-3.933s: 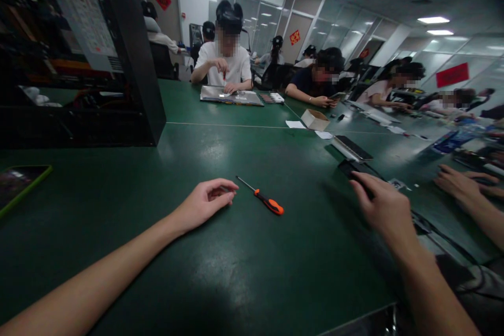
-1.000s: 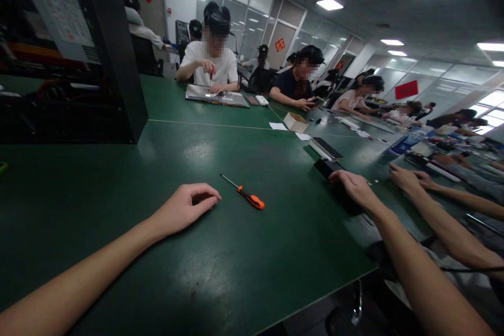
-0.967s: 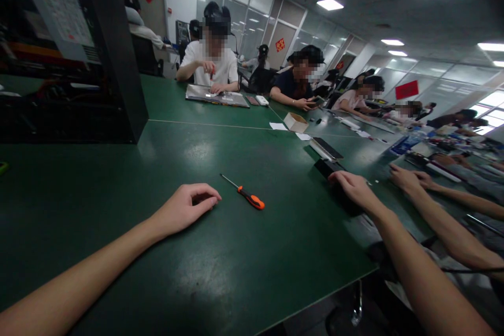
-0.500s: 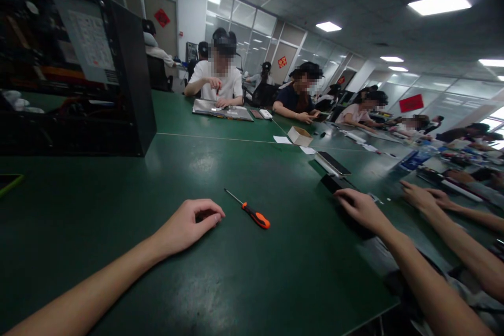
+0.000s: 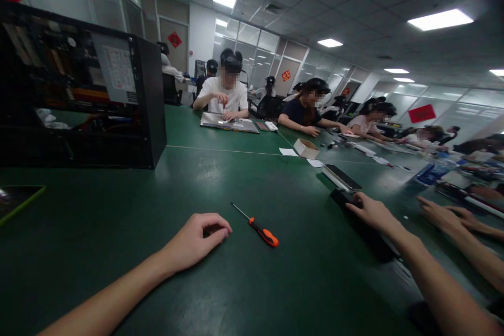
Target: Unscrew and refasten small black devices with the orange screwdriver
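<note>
My left hand (image 5: pixel 199 241) rests on the green table, its fingers loosely curled, with a bare gap between them and the thumb. Just right of its fingertips lies a screwdriver (image 5: pixel 263 232) with an orange and black handle, its shaft pointing away to the left. It is not touched. On the right, my right hand (image 5: pixel 372 212) has thumb and fingers closed at the edge of a long flat black piece (image 5: pixel 364 231). Its kind is unclear, and part of it is hidden below the hand. A slim white and black object (image 5: pixel 340 177) lies just beyond it.
An opened black computer case (image 5: pixel 151 105) stands at the left, near a green-edged dark object (image 5: pixel 23 200). A small box (image 5: pixel 306 148) and paper lie further back. A co-worker's hands (image 5: pixel 443 218) are close on my right. Across the table, a person works on a flat panel (image 5: pixel 228 122).
The view has shifted, so everything sits lower and further right. My right hand has moved slightly along the black piece. My left hand and the screwdriver stay in place.
</note>
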### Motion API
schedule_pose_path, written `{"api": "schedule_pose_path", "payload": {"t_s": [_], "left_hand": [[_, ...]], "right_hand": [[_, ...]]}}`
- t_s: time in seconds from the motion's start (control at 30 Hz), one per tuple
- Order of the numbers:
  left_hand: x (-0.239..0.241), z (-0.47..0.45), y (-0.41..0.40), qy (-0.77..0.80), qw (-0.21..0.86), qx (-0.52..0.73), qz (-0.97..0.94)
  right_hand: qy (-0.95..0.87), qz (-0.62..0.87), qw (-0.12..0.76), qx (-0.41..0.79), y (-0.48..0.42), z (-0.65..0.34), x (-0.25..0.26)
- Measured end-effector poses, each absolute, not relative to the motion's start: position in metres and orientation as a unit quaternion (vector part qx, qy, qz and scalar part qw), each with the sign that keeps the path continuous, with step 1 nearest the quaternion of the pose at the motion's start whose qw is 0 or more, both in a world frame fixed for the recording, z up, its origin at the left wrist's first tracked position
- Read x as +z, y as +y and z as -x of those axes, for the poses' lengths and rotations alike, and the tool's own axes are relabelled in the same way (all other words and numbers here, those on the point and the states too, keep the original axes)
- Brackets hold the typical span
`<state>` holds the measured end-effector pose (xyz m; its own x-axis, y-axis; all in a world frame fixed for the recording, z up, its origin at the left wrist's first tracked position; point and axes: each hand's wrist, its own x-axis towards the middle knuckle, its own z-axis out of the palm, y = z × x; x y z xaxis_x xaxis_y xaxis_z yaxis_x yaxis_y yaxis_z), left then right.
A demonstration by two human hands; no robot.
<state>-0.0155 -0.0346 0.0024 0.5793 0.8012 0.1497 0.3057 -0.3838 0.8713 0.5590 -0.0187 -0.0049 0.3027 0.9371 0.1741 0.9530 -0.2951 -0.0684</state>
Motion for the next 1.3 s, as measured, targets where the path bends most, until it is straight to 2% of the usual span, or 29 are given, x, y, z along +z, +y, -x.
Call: {"api": "schedule_pose_path", "payload": {"t_s": [0.23,0.43,0.53,0.6,0.67,0.83,0.9,1.03,1.3], "left_hand": [[0.001,0.015,-0.034,0.353,0.422,0.287,-0.784],[0.003,0.015,-0.035,0.357,0.427,0.281,-0.782],[0.004,0.015,-0.035,0.363,0.436,0.29,-0.771],[0.003,0.014,-0.035,0.372,0.436,0.313,-0.757],[-0.001,0.013,-0.033,0.384,0.421,0.346,-0.746],[-0.007,0.017,-0.029,0.395,0.377,0.376,-0.749],[-0.004,0.018,-0.029,0.388,0.38,0.339,-0.768],[0.005,0.018,-0.03,0.373,0.391,0.283,-0.792],[0.007,0.016,-0.029,0.388,0.393,0.263,-0.791]], "right_hand": [[-0.57,0.819,0.047,-0.042,-0.018,-0.529,0.007],[-0.627,0.771,0.084,-0.067,-0.027,-0.469,0.028],[-0.692,0.71,0.117,-0.058,-0.042,-0.41,0.045],[-0.764,0.618,0.183,-0.03,-0.055,-0.361,0.055],[-0.813,0.544,0.209,0.014,-0.068,-0.311,0.06],[-0.892,0.414,0.15,0.096,-0.079,-0.225,0.044],[-0.896,0.406,0.148,0.101,-0.076,-0.212,0.03],[-0.881,0.411,0.205,0.116,-0.072,-0.212,0.008],[-0.881,0.374,0.261,0.126,-0.07,-0.233,0.008]]}}
